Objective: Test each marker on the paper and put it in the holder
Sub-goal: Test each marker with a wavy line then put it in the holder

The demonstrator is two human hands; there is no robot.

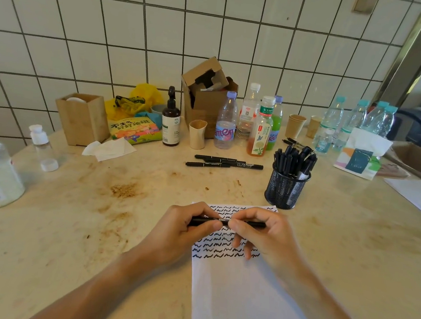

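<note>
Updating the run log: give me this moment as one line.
left hand: grips marker | right hand: grips marker | over paper | holder: part filled | loose markers: remain

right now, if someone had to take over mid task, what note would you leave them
Left hand and right hand each grip one end of a black marker, held level just above the paper.
The paper's top part is filled with rows of black test squiggles; the lower part is blank.
The mesh holder, beyond the paper to the right, already stands full of markers.
Done: many markers tested and stowed.
Left: test the held marker and stow it, then the loose markers lying on the table beyond the paper. Whether the held marker's cap is on cannot be told.
</note>
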